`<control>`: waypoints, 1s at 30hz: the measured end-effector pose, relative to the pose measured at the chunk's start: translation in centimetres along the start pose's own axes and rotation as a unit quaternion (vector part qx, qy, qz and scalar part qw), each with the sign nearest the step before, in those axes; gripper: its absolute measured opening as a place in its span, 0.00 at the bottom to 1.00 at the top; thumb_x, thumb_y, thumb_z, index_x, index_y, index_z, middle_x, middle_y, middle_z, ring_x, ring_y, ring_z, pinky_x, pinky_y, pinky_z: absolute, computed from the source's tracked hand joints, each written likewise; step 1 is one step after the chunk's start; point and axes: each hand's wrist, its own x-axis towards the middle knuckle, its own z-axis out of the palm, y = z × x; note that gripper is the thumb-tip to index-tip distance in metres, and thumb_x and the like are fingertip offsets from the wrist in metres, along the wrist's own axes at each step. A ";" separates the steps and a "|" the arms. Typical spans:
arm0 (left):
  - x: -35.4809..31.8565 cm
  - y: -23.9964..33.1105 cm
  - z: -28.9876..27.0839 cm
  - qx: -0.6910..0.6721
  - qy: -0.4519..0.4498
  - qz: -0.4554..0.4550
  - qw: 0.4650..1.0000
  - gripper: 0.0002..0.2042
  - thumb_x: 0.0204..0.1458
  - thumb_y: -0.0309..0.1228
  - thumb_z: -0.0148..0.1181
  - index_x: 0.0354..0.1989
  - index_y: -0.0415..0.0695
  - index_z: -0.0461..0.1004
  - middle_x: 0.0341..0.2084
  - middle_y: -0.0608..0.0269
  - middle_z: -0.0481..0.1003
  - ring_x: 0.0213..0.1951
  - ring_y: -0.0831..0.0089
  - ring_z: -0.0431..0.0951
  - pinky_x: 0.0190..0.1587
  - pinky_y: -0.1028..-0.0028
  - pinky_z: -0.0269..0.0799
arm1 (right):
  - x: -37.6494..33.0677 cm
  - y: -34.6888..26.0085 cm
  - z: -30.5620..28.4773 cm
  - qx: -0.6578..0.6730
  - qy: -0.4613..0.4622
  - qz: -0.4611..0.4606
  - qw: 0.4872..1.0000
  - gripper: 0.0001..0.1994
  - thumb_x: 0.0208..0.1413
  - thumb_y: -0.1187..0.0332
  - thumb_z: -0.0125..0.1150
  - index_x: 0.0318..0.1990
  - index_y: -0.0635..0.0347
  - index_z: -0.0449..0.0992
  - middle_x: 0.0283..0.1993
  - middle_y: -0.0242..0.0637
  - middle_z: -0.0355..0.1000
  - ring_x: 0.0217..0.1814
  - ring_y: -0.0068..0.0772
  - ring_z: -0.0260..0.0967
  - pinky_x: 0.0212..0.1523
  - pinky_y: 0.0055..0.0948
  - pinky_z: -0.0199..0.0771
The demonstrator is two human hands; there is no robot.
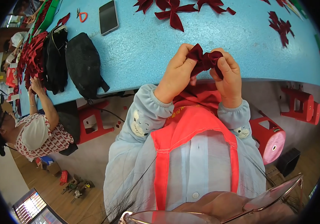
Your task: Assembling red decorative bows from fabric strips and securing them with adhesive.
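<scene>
- Where the two hands meet above the near edge of the table, I see a dark red velvet ribbon piece [204, 59], bunched into folds and held in the air rather than lying on the surface.
- My left hand [176, 74] has its fingers curled in tight on the ribbon's left end, thumb and fingertips pinching the cloth with no gap showing between them.
- My right hand [229, 80] is closed the same way on the right end; the fingers wrap over the top of the fabric and the thumb presses from below.
- The ribbon sits between the two sets of fingertips, its upper fold poking up above the left fingers and its middle sagging slightly between the hands.
- Both wrists end in pale blue sleeves [145, 115], and a red apron [189, 127] hangs down the chest just below the hands.
- The blue table [148, 44] lies under and beyond the hands; finished dark red bows [173, 13] lie farther back on it, well apart from the fingers.
- A dark phone [108, 16] lies face up at the far left of the table, with a black bag [83, 63] nearer the edge.
- Another person [36, 130] sits at the left, one hand reaching into a heap of red ribbon there.
- A red plastic stool [270, 136] stands on the floor to my right.
</scene>
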 end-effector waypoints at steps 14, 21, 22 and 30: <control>0.4 -2.3 1.5 -0.152 0.073 0.066 0.984 0.07 0.58 0.34 0.47 0.40 0.46 0.63 0.22 0.71 0.68 0.16 0.90 0.56 0.15 0.86 0.50 | -0.3 0.6 0.5 0.066 0.039 0.046 0.996 0.09 0.57 0.69 0.53 0.43 0.58 0.71 0.29 0.26 0.67 0.17 0.12 0.49 0.15 0.14 0.47; 0.6 -1.9 1.1 -0.134 0.066 0.024 0.988 0.10 0.57 0.33 0.49 0.43 0.43 0.67 0.21 0.70 0.68 0.13 0.87 0.55 0.14 0.84 0.48 | -0.4 1.4 0.1 0.124 0.009 0.056 0.991 0.08 0.56 0.68 0.53 0.43 0.57 0.71 0.31 0.27 0.67 0.16 0.12 0.47 0.15 0.15 0.46; 0.5 -1.8 1.2 -0.134 0.066 0.024 0.988 0.10 0.57 0.33 0.49 0.43 0.43 0.67 0.21 0.70 0.68 0.13 0.87 0.55 0.14 0.84 0.48 | -0.5 1.6 0.1 0.164 -0.003 0.068 0.984 0.08 0.55 0.68 0.54 0.42 0.57 0.70 0.32 0.27 0.67 0.16 0.13 0.47 0.15 0.15 0.46; -0.1 -1.7 1.5 -0.250 0.074 -0.002 0.965 0.08 0.56 0.32 0.50 0.40 0.42 0.69 0.21 0.67 0.70 0.13 0.86 0.54 0.15 0.83 0.49 | -0.1 2.7 -1.1 0.344 -0.083 0.122 0.927 0.09 0.51 0.69 0.55 0.39 0.59 0.67 0.34 0.29 0.66 0.15 0.14 0.46 0.14 0.16 0.44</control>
